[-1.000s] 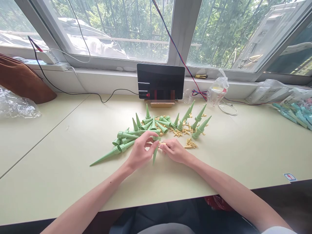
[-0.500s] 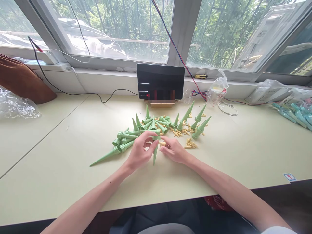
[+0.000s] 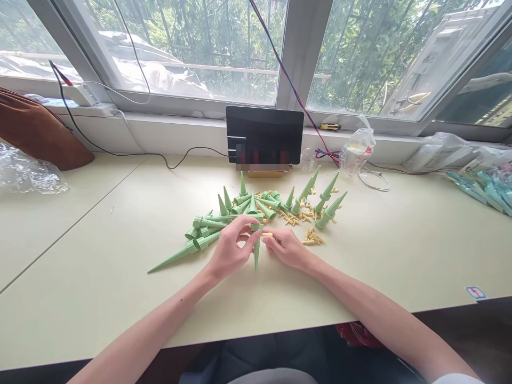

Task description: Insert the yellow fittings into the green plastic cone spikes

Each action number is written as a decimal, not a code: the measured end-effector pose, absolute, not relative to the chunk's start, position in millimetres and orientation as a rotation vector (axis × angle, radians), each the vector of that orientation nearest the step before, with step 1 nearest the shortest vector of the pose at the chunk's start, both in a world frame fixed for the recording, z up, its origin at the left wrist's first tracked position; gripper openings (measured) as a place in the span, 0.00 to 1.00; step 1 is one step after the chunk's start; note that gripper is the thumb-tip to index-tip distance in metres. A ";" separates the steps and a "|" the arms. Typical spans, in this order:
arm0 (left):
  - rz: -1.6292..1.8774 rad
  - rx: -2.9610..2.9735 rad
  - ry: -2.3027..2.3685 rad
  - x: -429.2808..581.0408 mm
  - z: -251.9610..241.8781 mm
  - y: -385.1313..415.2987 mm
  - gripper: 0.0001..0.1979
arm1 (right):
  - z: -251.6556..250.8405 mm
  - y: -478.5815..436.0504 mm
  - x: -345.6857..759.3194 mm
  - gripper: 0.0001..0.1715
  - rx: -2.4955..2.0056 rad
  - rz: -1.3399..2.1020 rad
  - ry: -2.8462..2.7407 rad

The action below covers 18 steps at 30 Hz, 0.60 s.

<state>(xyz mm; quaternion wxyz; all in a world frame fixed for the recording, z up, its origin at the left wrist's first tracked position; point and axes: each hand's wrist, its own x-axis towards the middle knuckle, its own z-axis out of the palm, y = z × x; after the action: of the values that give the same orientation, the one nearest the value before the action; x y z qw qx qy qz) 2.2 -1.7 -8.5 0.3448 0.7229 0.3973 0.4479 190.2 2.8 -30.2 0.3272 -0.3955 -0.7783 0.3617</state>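
Fingers of the left hand [image 3: 230, 252] are closed on the wide collar end of a green spike [image 3: 256, 256], with the point hanging toward the person. Whether the tip rests on the table [image 3: 120, 298] or hangs just above it cannot be told. The right hand [image 3: 287, 248] pinches a small yellow piece [image 3: 267, 234] between thumb and forefinger, held against the collar from the right. Fingertips hide the join, so how far the piece sits in is not visible.

Just beyond the grip lies a heap of green spikes [image 3: 240, 205], some upright, some flat and overlapping, hard to count. To the left of the grip a long run of nested spikes [image 3: 176, 257] points away across the table. To the right, close past the right hand, sits a little pile of yellow pieces [image 3: 313, 238], with more scattered among the heap.

Farther beyond stands a dark tablet [image 3: 264, 136], the lower part of its screen blurred. Far right of the grip, teal items [image 3: 486, 186] are cut off by the edge and too small to make out. Far left, a brown bag [image 3: 40, 130] and crumpled clear plastic [image 3: 28, 173] are also cut off.
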 end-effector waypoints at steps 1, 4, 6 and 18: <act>1.164 1.890 1.028 2.0 -8.8 -1.7 0.06 | -31.2 3.2 190.3 0.26 -1.034 0.930 -2.046; 1.159 1.924 1.022 1.6 -9.0 -2.2 0.06 | -35.2 4.7 190.4 0.32 -1.050 0.888 -2.049; 1.161 1.938 1.020 1.6 -8.8 -2.5 0.06 | -36.7 5.3 190.5 0.33 -1.060 0.888 -2.034; 1.174 1.929 1.028 1.9 -8.2 -2.3 0.06 | -29.8 2.8 190.5 0.18 -1.054 0.954 -2.030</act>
<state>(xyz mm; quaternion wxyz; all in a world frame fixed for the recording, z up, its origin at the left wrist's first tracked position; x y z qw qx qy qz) 1.9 -2.3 -8.2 0.3240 0.7355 0.3919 0.4477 190.5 2.8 -29.8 0.3258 -0.4020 -0.7744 0.3640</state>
